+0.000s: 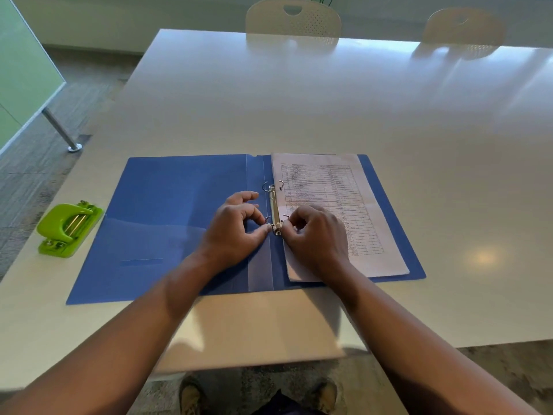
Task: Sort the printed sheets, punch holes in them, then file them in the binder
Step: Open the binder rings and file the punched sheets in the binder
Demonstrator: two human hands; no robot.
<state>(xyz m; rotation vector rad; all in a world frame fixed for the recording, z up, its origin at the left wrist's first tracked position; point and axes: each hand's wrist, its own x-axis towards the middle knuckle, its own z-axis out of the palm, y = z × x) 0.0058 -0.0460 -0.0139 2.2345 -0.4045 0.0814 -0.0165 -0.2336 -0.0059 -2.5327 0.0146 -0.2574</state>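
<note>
Head view: both hands, left (236, 226) and right (317, 232), pinch the open blue binder's (167, 217) parted rings (275, 205), printed sheets (335, 205) alongside.

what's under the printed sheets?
The printed sheets lie on the right inside cover of the open blue binder, whose blue shows along their right and near edges. The right hand hides their lower left part.

Office meeting room, long white table (329, 94), perforated chairs (293, 19)

One binder (167, 223), one hole punch (67, 229), two chairs (293, 18), two hands (236, 232)
</note>
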